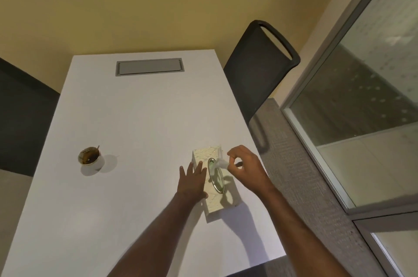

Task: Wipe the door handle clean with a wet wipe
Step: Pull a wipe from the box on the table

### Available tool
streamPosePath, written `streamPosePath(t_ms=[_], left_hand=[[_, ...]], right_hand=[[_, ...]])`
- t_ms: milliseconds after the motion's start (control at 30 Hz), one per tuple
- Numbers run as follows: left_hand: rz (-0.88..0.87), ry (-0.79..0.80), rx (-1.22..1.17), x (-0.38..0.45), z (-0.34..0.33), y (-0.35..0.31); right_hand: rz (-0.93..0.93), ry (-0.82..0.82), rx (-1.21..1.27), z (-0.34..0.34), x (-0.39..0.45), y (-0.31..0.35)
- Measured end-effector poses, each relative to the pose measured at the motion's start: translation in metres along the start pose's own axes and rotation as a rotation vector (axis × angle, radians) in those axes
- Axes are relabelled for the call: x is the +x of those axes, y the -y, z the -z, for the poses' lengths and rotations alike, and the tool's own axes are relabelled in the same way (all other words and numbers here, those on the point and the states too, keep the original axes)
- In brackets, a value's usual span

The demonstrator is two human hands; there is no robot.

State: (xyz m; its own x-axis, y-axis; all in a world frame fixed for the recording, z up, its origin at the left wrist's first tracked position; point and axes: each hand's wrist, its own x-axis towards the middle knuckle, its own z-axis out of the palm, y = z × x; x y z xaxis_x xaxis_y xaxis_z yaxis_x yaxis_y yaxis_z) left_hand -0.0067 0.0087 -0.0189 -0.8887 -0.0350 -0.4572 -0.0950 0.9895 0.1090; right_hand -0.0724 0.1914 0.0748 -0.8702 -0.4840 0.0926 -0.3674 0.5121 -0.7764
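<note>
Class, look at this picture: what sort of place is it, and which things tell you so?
Probably an office meeting room: a long white table with a built-in cable hatch, a mesh office chair, and a glass partition.

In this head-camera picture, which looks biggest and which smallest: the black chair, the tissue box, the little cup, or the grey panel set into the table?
As they appear in the picture:
1. black chair
2. tissue box
3. grey panel
4. cup

The box and panel look close in size; the box lies nearer the camera, so that order is unsure.
</note>
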Motion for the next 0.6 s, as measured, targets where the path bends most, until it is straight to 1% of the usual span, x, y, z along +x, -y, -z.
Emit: streamPosePath(t_ms=[67,100,133,200,233,267,300,333,400,467,600], left_hand=[[-0.007,-0.024,-0.076,-0.006,0.016,-0.001],[-0.014,-0.072,-0.197,-0.01,0.028,-0.005],[-0.019,-0.128,-0.386,-0.015,0.042,-0.01],[-0.036,-0.183,-0.876,-0.026,0.076,-0.024],[-0.053,-0.17,-1.124,-0.033,0.093,-0.032],[-0.073,-0.134,-1.323,-0.042,0.109,-0.041],[-0.096,-0.079,-1.464,-0.05,0.124,-0.049],[-0.134,-0.025,-1.538,-0.058,0.137,-0.057],[-0.219,0.036,-1.575,-0.069,0.153,-0.069],[-0.307,0.034,-1.578,-0.079,0.163,-0.083],[-0.419,-0.178,-1.586,-0.092,0.173,-0.115]], right_hand=[[0.006,-0.105,0.094,0.016,0.0,0.022],[0.005,-0.16,0.131,0.026,-0.001,0.033],[-0.007,-0.204,0.179,0.034,-0.001,0.044],[-0.03,-0.265,0.297,0.052,-0.002,0.065],[-0.027,-0.287,0.355,0.06,-0.004,0.075],[-0.018,-0.31,0.399,0.069,-0.008,0.084],[-0.013,-0.335,0.42,0.076,-0.012,0.092],[-0.006,-0.363,0.428,0.084,-0.018,0.1],[0.001,-0.404,0.442,0.094,-0.026,0.11],[0.013,-0.464,0.449,0.107,-0.039,0.119],[0.055,-0.6,0.416,0.136,-0.07,0.124]])
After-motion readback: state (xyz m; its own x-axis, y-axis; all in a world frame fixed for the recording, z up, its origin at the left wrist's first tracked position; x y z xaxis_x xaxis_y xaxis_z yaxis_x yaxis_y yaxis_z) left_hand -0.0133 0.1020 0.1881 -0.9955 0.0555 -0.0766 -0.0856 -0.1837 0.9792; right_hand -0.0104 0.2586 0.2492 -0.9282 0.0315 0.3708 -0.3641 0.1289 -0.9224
